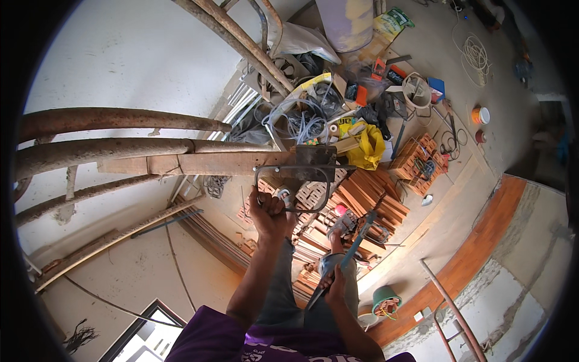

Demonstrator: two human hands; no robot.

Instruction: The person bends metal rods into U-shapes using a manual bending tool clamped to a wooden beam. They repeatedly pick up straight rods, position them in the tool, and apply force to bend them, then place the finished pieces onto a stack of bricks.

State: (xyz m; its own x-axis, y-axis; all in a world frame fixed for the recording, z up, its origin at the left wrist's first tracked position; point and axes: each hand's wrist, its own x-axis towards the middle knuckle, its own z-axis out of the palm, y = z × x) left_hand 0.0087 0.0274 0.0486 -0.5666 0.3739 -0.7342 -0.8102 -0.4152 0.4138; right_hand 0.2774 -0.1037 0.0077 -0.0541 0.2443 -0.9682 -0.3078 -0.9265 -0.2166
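Note:
My left hand (267, 211) is closed around the handle of a hacksaw (329, 190). The saw's thin frame reaches to the right, close to a dark block (315, 163) at the end of a wooden plank (235, 163); whether it touches the block I cannot tell. Lower and to the right, my right hand (333, 285) grips a long blue-grey bar (357, 242). The bar slants from beside my thigh up toward the stacked wood. Its exact kind is not clear.
Rusty scaffold pipes (120, 148) cross on the left. Below lie stacked wooden strips (368, 196), bricks (416, 160), a yellow bag (366, 148) and coiled hose (301, 120). A green bucket (386, 300) stands lower right, a white bucket (416, 90) farther off.

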